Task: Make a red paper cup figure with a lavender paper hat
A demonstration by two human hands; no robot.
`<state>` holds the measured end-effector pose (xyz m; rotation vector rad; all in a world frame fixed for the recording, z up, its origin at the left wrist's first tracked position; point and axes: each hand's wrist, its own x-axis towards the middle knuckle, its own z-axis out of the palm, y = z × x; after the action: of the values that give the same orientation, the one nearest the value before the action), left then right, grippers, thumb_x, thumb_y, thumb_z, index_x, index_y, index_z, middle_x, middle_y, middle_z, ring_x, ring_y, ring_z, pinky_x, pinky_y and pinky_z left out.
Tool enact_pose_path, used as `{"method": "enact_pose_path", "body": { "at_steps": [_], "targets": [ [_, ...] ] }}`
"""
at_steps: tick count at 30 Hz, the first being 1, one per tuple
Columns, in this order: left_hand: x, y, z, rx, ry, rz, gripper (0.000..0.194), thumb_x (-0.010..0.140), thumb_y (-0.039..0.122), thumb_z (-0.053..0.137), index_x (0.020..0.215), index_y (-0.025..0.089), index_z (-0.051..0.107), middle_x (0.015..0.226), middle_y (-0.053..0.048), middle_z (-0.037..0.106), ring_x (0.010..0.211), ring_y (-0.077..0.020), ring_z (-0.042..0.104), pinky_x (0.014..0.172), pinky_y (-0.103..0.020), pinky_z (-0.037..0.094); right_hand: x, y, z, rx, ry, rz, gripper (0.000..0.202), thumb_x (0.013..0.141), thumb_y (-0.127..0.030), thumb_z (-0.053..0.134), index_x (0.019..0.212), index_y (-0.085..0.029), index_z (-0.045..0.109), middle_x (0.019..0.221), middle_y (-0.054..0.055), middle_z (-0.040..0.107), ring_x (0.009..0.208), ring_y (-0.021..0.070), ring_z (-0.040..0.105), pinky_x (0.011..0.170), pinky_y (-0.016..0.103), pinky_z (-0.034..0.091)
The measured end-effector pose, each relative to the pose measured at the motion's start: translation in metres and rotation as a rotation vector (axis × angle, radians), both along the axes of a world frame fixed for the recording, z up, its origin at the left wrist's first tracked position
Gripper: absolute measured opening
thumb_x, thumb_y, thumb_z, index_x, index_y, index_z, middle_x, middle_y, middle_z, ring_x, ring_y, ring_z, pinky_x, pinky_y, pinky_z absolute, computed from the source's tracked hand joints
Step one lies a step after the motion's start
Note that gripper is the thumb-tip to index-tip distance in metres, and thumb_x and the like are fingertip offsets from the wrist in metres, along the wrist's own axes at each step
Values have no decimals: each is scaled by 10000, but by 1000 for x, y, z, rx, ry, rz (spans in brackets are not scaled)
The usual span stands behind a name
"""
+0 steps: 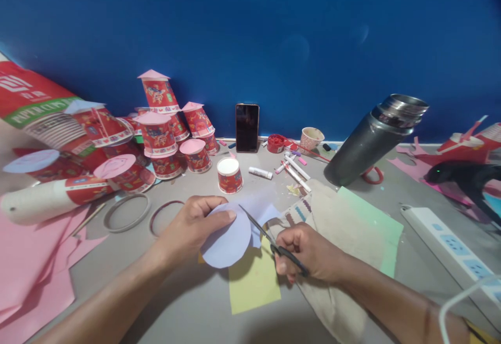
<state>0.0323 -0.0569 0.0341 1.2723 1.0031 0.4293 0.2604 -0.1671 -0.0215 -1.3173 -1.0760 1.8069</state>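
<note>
My left hand (205,218) pinches a sheet of pale blue paper (227,242) between thumb and fingers. Its near side has a rounded, cut edge, and a partly cut flap hangs off to the right. My right hand (299,252) is closed round the black handles of a pair of scissors (266,234). The blades point up and left, against the paper's right edge. Below the paper lies a yellow sheet (254,284) on the table. An upside-down red paper cup (230,177) stands just beyond my left hand.
Red paper cups (158,138), some topped with pink paper, are stacked at the left. A phone (247,129) leans on the blue wall. To the right are a dark flask (368,145), a beige cloth (340,229) and a power strip (450,239). Pink sheets (31,265) cover the left side.
</note>
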Motion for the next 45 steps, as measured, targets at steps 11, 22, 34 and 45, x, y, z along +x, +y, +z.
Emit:
{"method": "enact_pose_path", "body": {
  "at_steps": [11, 22, 34, 45],
  "targets": [
    [-1, 0, -3, -22, -31, -5, 361, 670, 468, 842, 750, 138, 719, 608, -46, 708, 468, -145, 614, 414, -197, 431, 1, -1, -3, 11, 11, 4, 572, 535, -621, 930, 646, -148, 627, 521, -12, 620, 451, 90, 560, 440, 177, 404],
    [-2, 1, -1, -10, -37, -29, 345, 665, 451, 848, 714, 136, 716, 590, -37, 699, 459, -137, 612, 411, -187, 431, -2, 1, 5, -15, -11, -5, 595, 495, -645, 930, 613, -157, 610, 472, -30, 582, 425, 79, 515, 436, 184, 393],
    [0, 0, 6, 5, 4, -13, 434, 656, 554, 840, 722, 143, 714, 567, -25, 672, 450, -129, 587, 405, -188, 407, -2, -1, -3, -41, 9, -17, 591, 480, -617, 951, 611, -155, 606, 490, -24, 603, 433, 86, 541, 438, 184, 415],
    [-3, 1, 2, 32, 34, -62, 402, 705, 533, 819, 736, 144, 721, 579, -18, 674, 464, -119, 586, 416, -177, 402, -3, -2, -2, -36, 4, -16, 557, 519, -577, 946, 605, -159, 588, 486, -27, 594, 425, 86, 539, 435, 185, 425]
  ]
}}
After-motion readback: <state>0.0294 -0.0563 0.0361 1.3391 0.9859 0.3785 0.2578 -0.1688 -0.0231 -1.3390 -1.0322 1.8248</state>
